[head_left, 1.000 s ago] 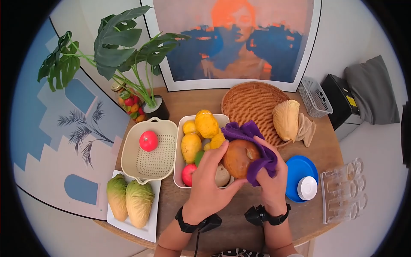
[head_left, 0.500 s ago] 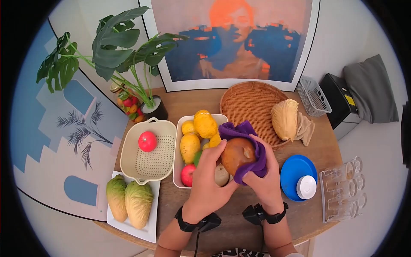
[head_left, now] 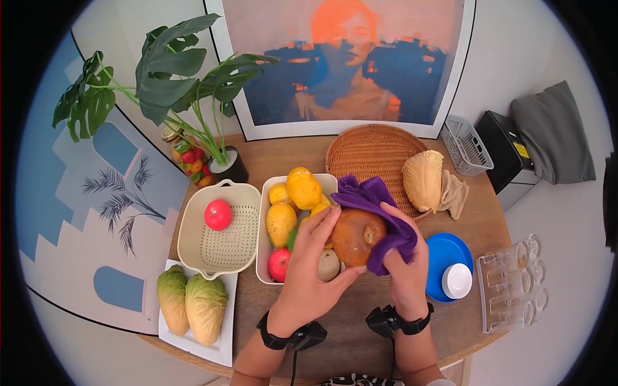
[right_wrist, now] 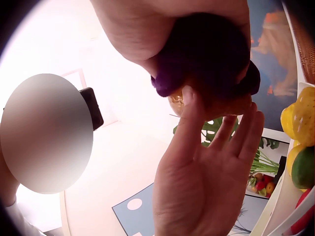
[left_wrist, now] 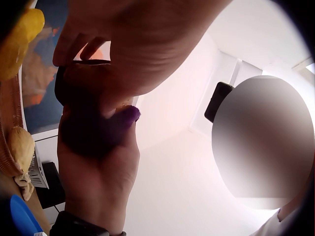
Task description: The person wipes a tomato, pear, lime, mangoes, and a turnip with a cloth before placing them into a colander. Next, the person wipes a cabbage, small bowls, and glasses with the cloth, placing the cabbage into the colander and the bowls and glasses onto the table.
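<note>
round orange-brown fruit [head_left: 354, 239], 1, held up between 2 hands near the right side of the white bin [head_left: 259, 257]. left hand [head_left: 314, 273], 1: thumb and fingers spread wide, gripping the fruit's bare side. right hand [head_left: 408, 273], 1: curled, holding the purple cloth [head_left: 398, 233] against the fruit. white bin: yellow fruits [head_left: 281, 221] and 1 red fruit [head_left: 279, 265] inside. beside it, cream colander [head_left: 188, 238], 1, containing 1 red ball-shaped fruit [head_left: 218, 215]. white plate [head_left: 226, 334], 1, bearing 2 napa cabbages [head_left: 206, 309]. blue plate [head_left: 438, 254], 1, right of the hands.
</note>
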`<state>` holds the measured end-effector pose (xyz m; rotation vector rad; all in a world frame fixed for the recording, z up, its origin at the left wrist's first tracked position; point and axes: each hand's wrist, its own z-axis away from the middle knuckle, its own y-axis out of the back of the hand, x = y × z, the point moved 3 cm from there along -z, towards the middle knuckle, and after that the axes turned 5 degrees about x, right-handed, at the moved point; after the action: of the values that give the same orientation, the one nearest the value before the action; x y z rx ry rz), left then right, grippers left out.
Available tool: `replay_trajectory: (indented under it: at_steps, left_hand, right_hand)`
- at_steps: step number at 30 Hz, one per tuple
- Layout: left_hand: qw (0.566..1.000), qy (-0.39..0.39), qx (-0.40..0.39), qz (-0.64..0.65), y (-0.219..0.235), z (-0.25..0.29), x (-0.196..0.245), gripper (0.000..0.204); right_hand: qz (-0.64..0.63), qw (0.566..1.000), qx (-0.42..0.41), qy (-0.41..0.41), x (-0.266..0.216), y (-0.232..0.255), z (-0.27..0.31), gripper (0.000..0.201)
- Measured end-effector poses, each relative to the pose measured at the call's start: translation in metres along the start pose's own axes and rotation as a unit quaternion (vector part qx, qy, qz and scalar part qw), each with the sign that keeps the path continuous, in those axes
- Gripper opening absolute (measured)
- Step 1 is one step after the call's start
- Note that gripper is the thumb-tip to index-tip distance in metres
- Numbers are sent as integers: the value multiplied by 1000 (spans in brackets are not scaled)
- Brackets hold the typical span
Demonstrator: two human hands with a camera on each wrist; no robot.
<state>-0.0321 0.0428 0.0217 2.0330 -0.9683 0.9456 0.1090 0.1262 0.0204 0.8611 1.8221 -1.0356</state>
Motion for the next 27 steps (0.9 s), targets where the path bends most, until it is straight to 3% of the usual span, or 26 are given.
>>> replay_trajectory:
  at_steps: [5, 9, 12, 14, 20, 23, 27]
  left_hand:
    - [1000, 0, -4, 28, 5, -3, 3, 86]
    - [1000, -24, -9, 5, 6, -3, 6, 86]
    - [997, -51, -21, -49, 5, -2, 7, 84]
    - [991, -71, -30, -106, 3, -1, 7, 80]
    - [966, -145, -27, -212, 2, -1, 11, 77]
    - [981, -93, -9, -171, 2, -1, 9, 77]
    - [983, -103, -21, -151, 3, -3, 8, 80]
  right_hand:
    - [57, 995, -74, 23, 1, -9, -2, 83]
    - [116, 989, -87, 41, 3, -9, -1, 87]
    - [155, 984, -73, 54, 2, -10, 0, 81]
    - [127, 991, -48, 7, 5, -9, 0, 72]
    - [61, 998, -25, -21, 11, -5, -2, 54]
    - [63, 998, -3, -3, 10, -6, -1, 49]
    - [58, 998, 20, -1, 14, -5, 0, 40]
